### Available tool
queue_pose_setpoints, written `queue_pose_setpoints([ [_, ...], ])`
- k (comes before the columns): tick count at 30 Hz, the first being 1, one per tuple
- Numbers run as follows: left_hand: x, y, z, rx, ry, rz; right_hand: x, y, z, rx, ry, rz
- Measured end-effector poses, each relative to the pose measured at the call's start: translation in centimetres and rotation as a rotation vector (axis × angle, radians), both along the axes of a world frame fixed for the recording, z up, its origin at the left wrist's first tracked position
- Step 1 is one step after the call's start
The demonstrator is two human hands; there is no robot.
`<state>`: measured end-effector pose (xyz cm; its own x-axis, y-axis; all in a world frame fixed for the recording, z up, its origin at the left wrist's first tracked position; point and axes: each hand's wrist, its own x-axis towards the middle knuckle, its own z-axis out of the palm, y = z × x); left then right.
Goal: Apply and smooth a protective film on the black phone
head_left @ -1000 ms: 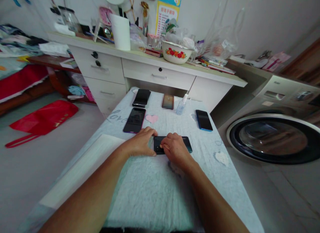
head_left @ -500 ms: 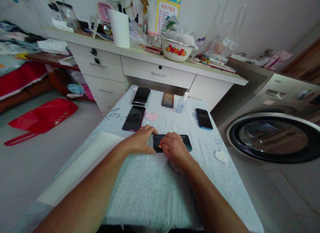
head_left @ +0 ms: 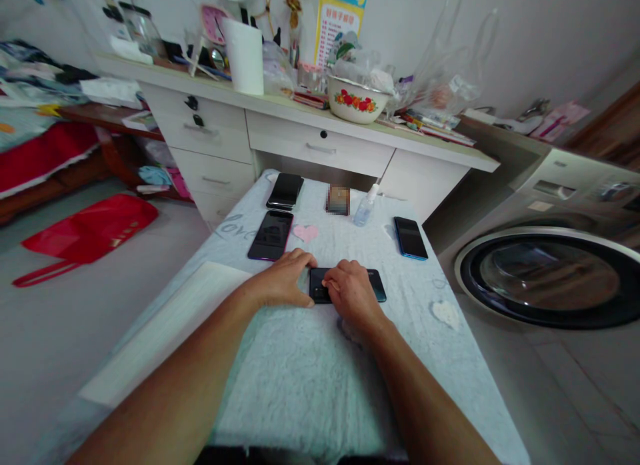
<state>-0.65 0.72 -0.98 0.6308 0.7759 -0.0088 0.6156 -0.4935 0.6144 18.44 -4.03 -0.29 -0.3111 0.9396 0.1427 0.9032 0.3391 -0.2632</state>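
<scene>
A dark smartphone (head_left: 377, 286) lies crosswise on the cloth-covered table, its camera end to the left. My left hand (head_left: 287, 278) grips that end, thumb at the near corner and fingers at the far one. Over the middle of the phone, my right hand (head_left: 350, 288) is closed, its curled fingertips pressed to the surface. Whatever those fingers hold is hidden. Beyond my left hand lies a phone with a purple-red edge (head_left: 271, 235), and behind it a stack of dark phones (head_left: 285, 190). A blue-edged phone (head_left: 411, 238) rests to the right.
A clear spray bottle (head_left: 367, 205) stands near the table's far edge, beside a small blurred-out item (head_left: 339, 200). A long white sheet (head_left: 165, 332) lies under my left forearm. Behind is a white desk (head_left: 320, 148) with a flowered bowl (head_left: 357, 100); a washing machine (head_left: 550, 185) stands right.
My right hand has shifted very slightly along the phone, fingers still on it. My left hand keeps its place at the phone's end. The whole view has moved a little.
</scene>
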Motion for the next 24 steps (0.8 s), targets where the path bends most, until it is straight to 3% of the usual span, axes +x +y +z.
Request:
queue_pose_setpoints([
  [12, 0.15, -0.12, 0.26, -0.015, -0.002, 0.009, -0.65, -0.51, -0.05, -0.014, 0.054, 0.125],
  [24, 0.0, -0.17, 0.27, -0.02, -0.006, 0.012, 0.12, -0.02, 0.4, -0.014, -0.027, -0.004],
])
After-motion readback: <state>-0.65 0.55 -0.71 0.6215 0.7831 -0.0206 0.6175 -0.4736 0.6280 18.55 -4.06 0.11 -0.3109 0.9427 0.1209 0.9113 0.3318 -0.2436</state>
